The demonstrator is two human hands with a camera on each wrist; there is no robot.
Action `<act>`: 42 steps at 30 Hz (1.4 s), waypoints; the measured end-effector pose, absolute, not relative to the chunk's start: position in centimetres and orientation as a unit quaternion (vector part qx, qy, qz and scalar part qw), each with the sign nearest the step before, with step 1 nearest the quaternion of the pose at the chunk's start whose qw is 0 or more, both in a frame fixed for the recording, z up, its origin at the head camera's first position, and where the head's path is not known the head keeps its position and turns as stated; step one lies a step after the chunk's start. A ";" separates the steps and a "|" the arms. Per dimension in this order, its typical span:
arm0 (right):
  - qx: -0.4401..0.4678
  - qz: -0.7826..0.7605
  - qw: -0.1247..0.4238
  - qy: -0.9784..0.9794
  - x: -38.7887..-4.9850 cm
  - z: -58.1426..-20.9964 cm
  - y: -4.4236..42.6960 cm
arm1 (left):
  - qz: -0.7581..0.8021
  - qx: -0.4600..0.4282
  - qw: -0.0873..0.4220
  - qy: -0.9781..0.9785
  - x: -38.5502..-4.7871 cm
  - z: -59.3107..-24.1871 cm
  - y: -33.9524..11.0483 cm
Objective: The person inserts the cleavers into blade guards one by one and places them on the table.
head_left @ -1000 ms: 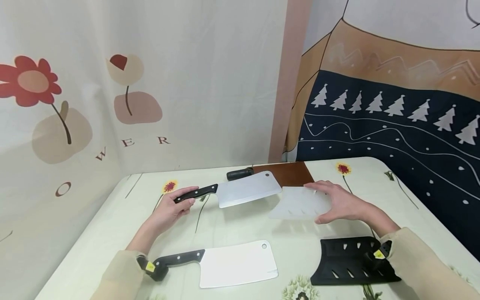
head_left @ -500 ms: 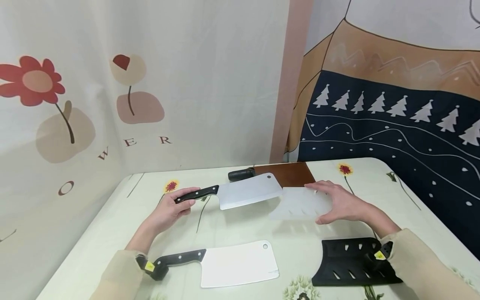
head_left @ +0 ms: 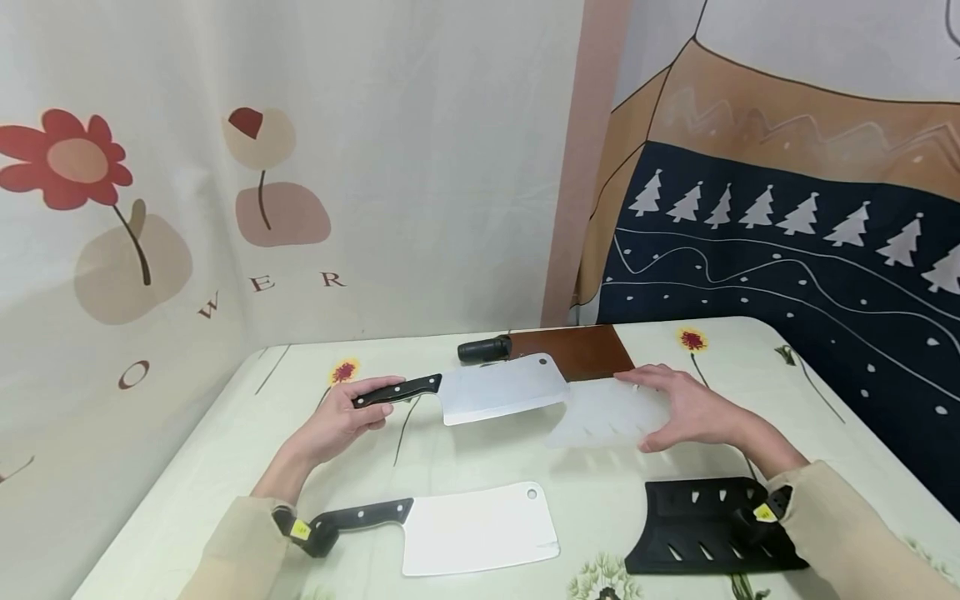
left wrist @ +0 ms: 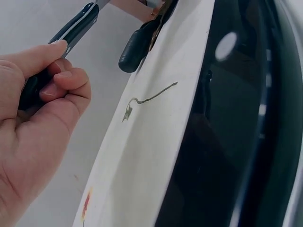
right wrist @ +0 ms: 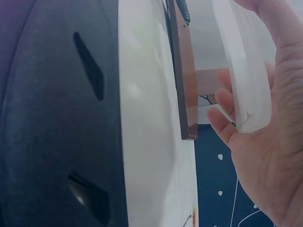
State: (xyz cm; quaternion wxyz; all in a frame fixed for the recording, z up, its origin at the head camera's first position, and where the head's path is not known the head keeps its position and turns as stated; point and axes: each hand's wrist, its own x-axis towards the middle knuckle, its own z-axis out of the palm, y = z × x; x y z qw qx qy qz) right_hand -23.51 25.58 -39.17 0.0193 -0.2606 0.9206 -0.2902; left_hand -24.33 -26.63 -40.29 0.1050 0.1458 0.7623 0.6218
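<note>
Cleaver [head_left: 504, 388]: held over the surface [head_left: 465, 460]; its handle [head_left: 397, 391] is gripped by the fingers [head_left: 375, 384] of the left hand [head_left: 333, 425]. Skin should be kept off its edge.
White cover [head_left: 606, 414]: gripped by the right hand [head_left: 697, 408], near the blade's tip; best held still and straight.
Brown board [head_left: 577, 350]: seen behind.

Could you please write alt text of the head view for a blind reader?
A person's left hand holds a broad, black-handled metal cleaver, pointing it toward a translucent white plastic sheath in the right hand. Nearer on the flowered table lie another black-handled cleaver and a slotted black plastic sheath.
</note>
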 end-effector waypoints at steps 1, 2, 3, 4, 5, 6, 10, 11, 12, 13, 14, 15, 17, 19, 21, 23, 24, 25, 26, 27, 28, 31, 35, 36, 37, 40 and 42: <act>-0.261 -0.290 0.022 0.920 -23.5 -39.2 25.6 | 0.618 0.146 0.107 0.765 -24.3 -40.3 -26.6; -0.263 -0.290 0.022 0.920 -23.4 -39.1 25.7 | 0.620 0.148 0.112 0.763 -24.3 -40.3 -26.7; -0.267 -0.290 0.019 0.919 -23.4 -39.1 25.7 | 0.622 0.151 0.120 0.759 -24.2 -40.3 -26.7; -0.269 -0.290 0.014 0.918 -23.4 -39.1 25.8 | 0.625 0.156 0.130 0.754 -24.2 -40.3 -26.7; -0.271 -0.289 0.008 0.918 -23.5 -39.1 25.9 | 0.628 0.161 0.140 0.748 -24.2 -40.3 -26.7; -0.271 -0.290 0.003 0.918 -23.5 -39.1 26.0 | 0.629 0.168 0.148 0.744 -24.1 -40.3 -26.7; -0.274 -0.299 -0.004 0.914 -23.5 -38.9 26.2 | 0.638 0.186 0.170 0.728 -24.1 -40.1 -26.8; -0.275 -0.300 -0.002 0.914 -23.5 -38.8 26.2 | 0.640 0.188 0.172 0.725 -24.1 -40.1 -26.9; -0.275 -0.302 0.001 0.913 -23.4 -38.7 26.2 | 0.641 0.190 0.174 0.723 -24.1 -40.0 -26.9; -0.275 -0.304 0.003 0.912 -23.4 -38.7 26.2 | 0.643 0.191 0.178 0.720 -24.2 -40.0 -27.0; -0.275 -0.306 0.005 0.911 -23.3 -38.6 26.2 | 0.645 0.192 0.182 0.716 -24.2 -40.0 -27.0; -0.275 -0.306 0.005 0.912 -23.2 -38.6 26.2 | 0.646 0.194 0.186 0.714 -24.3 -40.0 -27.1; -0.273 -0.309 0.009 0.911 -23.0 -38.6 26.1 | 0.648 0.198 0.194 0.710 -24.3 -40.0 -27.2; -0.276 -0.311 0.016 0.909 -22.8 -38.7 25.9 | 0.645 0.201 0.202 0.709 -24.3 -40.0 -27.2; -0.284 -0.312 0.021 0.906 -22.6 -38.8 25.7 | 0.640 0.204 0.209 0.711 -24.3 -39.9 -27.1; -0.292 -0.308 0.024 0.905 -22.5 -38.7 25.5 | 0.635 0.206 0.214 0.713 -24.2 -39.8 -26.9; -0.296 -0.306 0.022 0.905 -22.4 -38.7 25.4 | 0.634 0.206 0.215 0.714 -24.1 -39.8 -26.8; -0.299 -0.305 0.020 0.904 -22.4 -38.6 25.4 | 0.634 0.206 0.216 0.713 -24.1 -39.8 -26.8; -0.300 -0.305 0.017 0.904 -22.3 -38.6 25.3 | 0.636 0.206 0.216 0.711 -24.1 -39.7 -26.7; -0.299 -0.305 0.016 0.904 -22.2 -38.5 25.2 | 0.638 0.207 0.216 0.710 -24.0 -39.7 -26.7; -0.297 -0.306 0.016 0.904 -22.2 -38.4 25.2 | 0.640 0.208 0.216 0.707 -24.0 -39.7 -26.7; -0.293 -0.315 0.015 0.902 -22.0 -38.5 25.2 | 0.647 0.210 0.215 0.701 -24.0 -39.8 -26.7; -0.294 -0.318 0.015 0.901 -22.0 -38.6 25.2 | 0.651 0.215 0.210 0.697 -23.9 -39.8 -26.5; -0.294 -0.318 0.014 0.901 -22.0 -38.6 25.2 | 0.652 0.216 0.209 0.696 -23.9 -39.8 -26.5; -0.295 -0.318 0.014 0.901 -22.0 -38.6 25.3 | 0.653 0.217 0.208 0.695 -23.9 -39.8 -26.5; -0.295 -0.316 0.012 0.902 -22.1 -38.5 25.3 | 0.653 0.220 0.205 0.696 -23.9 -39.8 -26.4; -0.295 -0.316 0.009 0.902 -22.2 -38.4 25.4 | 0.650 0.219 0.199 0.700 -23.9 -39.7 -26.3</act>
